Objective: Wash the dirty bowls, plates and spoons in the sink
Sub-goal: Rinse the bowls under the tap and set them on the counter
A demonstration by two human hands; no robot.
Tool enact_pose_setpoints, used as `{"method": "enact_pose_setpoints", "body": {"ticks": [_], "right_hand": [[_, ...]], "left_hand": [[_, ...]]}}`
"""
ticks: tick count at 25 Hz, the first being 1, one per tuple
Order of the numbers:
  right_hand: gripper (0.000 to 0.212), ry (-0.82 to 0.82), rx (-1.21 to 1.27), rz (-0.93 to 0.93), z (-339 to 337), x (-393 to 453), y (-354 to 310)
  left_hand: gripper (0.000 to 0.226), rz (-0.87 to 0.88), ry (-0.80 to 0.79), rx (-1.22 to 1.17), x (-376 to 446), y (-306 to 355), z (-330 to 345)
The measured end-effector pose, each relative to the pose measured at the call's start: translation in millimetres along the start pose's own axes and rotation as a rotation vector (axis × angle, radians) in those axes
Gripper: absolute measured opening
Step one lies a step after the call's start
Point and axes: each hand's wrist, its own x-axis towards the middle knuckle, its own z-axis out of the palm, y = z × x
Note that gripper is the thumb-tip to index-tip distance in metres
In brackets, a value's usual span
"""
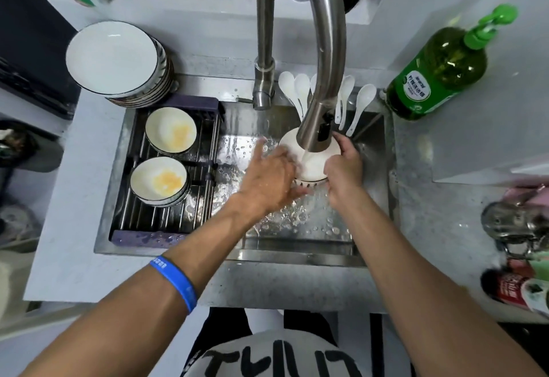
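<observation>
White bowl [312, 165] under the tap [318, 127] near the sink's [297, 254] back edge, right hand [344, 168] gripping its right rim, fingers curled round it, left hand [267, 180] blurred, fingers spread flat against its left side

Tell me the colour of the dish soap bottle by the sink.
Green, with a brighter green pump: dish soap bottle, head view.

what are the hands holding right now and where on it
A white bowl under the faucet: the right hand grips its right rim; the left hand rests open against its left side.
</observation>
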Motion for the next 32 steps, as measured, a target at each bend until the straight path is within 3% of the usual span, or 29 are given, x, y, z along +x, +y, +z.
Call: {"method": "enact_pose_setpoints", "body": {"ticks": [2, 4, 6, 7, 8, 10, 12, 14, 15, 16, 17, 18, 19, 21, 22, 25, 26, 28, 32], "right_hand": [[0.062, 0.051, 0.048, -0.083, 3.6, -3.0, 3.7], [0.057, 0.146, 0.106, -0.102, 3.8, -0.6, 3.3], [0.051, 0.191, 0.179, -0.056, -2.7, -0.4, 0.5], [0.051, 0.178, 0.177, -0.025, -5.9, -2.5, 0.1], [0.052, 0.160, 0.161, -0.001, -7.2, -4.6, 3.1], [0.056, 0.093, 0.102, 0.007, -2.7, -8.4, 9.5], [0.056, -0.005, -0.086, 0.002, 2.0, -9.5, 13.9], [0.059, -0.017, -0.664, -0.209, -10.8, -12.1, 22.7], [0.062, -0.038, -0.963, -0.453, -19.2, -17.5, 26.6], [0.061, -0.178, -1.147, -0.724, -24.2, -21.0, 30.4], [0.057, -0.423, -1.257, -0.871, -27.8, -24.3, 28.0], [0.054, -0.665, -1.330, -0.846, -28.0, -26.9, 19.7], [0.055, -0.806, -1.475, -0.764, -25.4, -26.0, 10.3], [0.059, -0.701, -1.784, -0.727, -12.0, -19.8, -5.4], [0.060, -0.670, -1.814, -0.786, -6.8, -17.0, -7.4], [0.078, -0.730, -1.502, -0.687, -2.5, -25.5, -4.4], [0.078, -0.693, -1.535, -0.752, -1.3, -26.9, -5.3], [0.065, -0.633, -1.613, -0.861, -1.7, -24.4, -2.8], [0.044, -0.661, -1.522, -0.807, 4.1, -29.7, -2.5]], "left_hand": [[0.078, 0.014, -0.083, 0.122, -6.7, -1.6, 2.2], [0.064, 0.070, -0.027, -0.176, -10.1, -10.3, 1.0], [0.043, 0.178, 0.328, -0.577, -16.6, -14.4, 3.1], [0.047, 0.152, 0.488, -0.748, -21.5, -12.0, 5.8], [0.059, 0.011, 0.562, -0.986, -22.1, -8.5, 12.4], [0.071, -0.402, 0.456, -1.641, -14.0, 0.3, 10.7], [0.059, -0.640, 0.318, -1.977, 2.4, 0.7, 9.3], [0.041, -0.681, 0.322, -1.975, 10.7, -6.2, 6.5], [0.036, -0.690, 0.330, -1.967, 11.3, -8.8, 6.0], [0.032, -0.674, 0.316, -1.971, 9.9, -9.3, 6.5], [0.031, -0.650, 0.290, -1.940, 10.2, -8.4, 10.7], [0.031, -0.626, 0.274, -1.885, 11.1, -6.6, 11.9], [0.031, -0.608, 0.260, -1.835, 10.2, -7.0, 9.5], [0.028, -0.591, 0.299, -1.814, 10.8, -13.0, 3.5], [0.027, -0.596, 0.351, -1.826, 12.8, -19.9, -0.7], [0.035, -0.571, 0.394, -1.711, 11.6, -25.7, -6.8], [0.038, -0.583, 0.408, -1.692, 10.6, -24.7, -7.8], [0.038, -0.624, 0.469, -1.737, 14.5, -25.7, -7.4], [0.030, -0.627, 0.424, -1.783, 13.8, -25.8, -4.7]]}}
